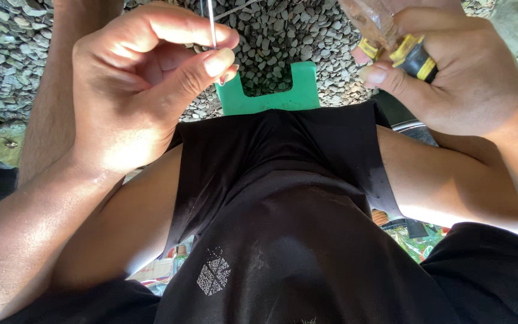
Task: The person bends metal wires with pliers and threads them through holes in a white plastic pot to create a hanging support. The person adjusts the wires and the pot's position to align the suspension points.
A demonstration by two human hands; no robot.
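Observation:
My left hand (133,84) is raised at the upper left and pinches a thin metal wire (211,21) between thumb and forefinger; the wire runs up out of the frame. At the upper right my right hand (457,66) is closed around a tool with a black and yellow handle (413,55), whose brownish upper part (370,21) reaches the top edge. The two hands are apart, above my lap in black shorts (283,210).
A green plastic seat edge with a notch (271,96) shows between my thighs. Grey gravel (271,36) covers the ground beyond. A large stone (4,141) lies at the left, and colourful objects (418,243) show under my right leg.

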